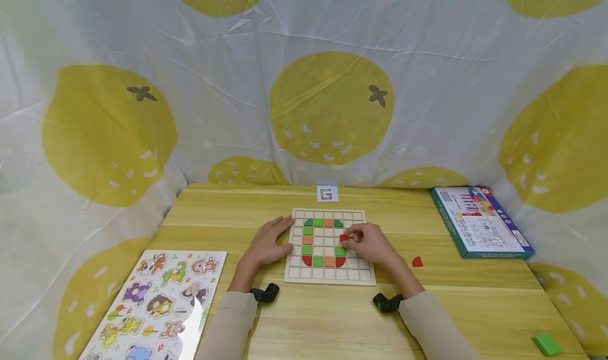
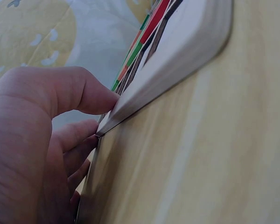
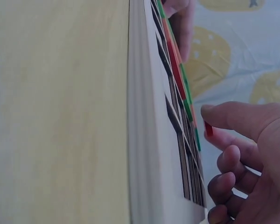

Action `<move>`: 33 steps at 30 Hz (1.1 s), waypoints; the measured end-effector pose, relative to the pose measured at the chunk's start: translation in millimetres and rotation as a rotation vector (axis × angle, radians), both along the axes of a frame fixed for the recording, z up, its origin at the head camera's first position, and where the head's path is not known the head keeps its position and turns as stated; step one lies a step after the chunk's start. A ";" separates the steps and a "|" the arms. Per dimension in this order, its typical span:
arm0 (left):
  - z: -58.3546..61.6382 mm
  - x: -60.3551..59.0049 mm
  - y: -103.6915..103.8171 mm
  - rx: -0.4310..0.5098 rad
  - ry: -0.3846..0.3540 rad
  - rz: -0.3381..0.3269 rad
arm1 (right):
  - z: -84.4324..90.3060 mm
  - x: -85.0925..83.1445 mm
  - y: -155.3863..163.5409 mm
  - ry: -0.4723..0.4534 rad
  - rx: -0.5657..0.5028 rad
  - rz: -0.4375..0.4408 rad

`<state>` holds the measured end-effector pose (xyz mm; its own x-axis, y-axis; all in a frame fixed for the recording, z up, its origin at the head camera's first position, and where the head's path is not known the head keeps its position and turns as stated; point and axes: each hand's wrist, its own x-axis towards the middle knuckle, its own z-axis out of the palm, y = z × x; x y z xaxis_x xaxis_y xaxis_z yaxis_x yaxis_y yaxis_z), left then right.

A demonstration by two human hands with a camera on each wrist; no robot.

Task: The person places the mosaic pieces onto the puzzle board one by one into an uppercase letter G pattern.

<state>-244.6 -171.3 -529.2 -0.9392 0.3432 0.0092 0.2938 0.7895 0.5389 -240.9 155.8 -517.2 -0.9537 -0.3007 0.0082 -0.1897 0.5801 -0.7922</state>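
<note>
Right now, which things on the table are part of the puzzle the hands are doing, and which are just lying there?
Part of it:
- grid board
- red piece pinched by right hand
- left hand on the board's edge
- pattern card
- spare red piece
- spare green piece

Just lying there:
- animal puzzle
- box

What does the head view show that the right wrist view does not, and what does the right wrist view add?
Only the head view shows the whole table: the animal puzzle sheet, the box, a loose red piece, a green block and the left hand resting on the board's edge. Only the right wrist view shows the board's side edge-on. Both show the grid board and the right hand pinching a small red piece over it.
</note>
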 end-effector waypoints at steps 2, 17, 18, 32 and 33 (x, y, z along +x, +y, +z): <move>0.8 0.1 0.3 0.001 0.003 -0.001 | -0.3 -0.3 -2.6 0.002 0.005 0.003; 1.9 0.5 1.5 0.000 0.003 0.002 | -0.1 -0.6 -10.8 0.011 0.070 0.013; 1.9 0.7 1.5 0.001 0.003 0.002 | -0.5 -0.9 -10.8 0.011 0.073 0.013; 4.3 1.9 2.3 0.009 -0.001 0.008 | -2.1 -1.6 -11.4 -0.003 0.088 0.003; 3.9 2.0 2.2 0.004 -0.002 0.008 | -2.4 -1.7 -11.0 -0.004 0.083 0.001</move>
<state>-242.7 -169.0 -525.3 -0.9421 0.3353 0.0090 0.2862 0.7896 0.5427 -242.6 144.8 -519.5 -0.9534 -0.3009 -0.0210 -0.1868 0.6438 -0.7420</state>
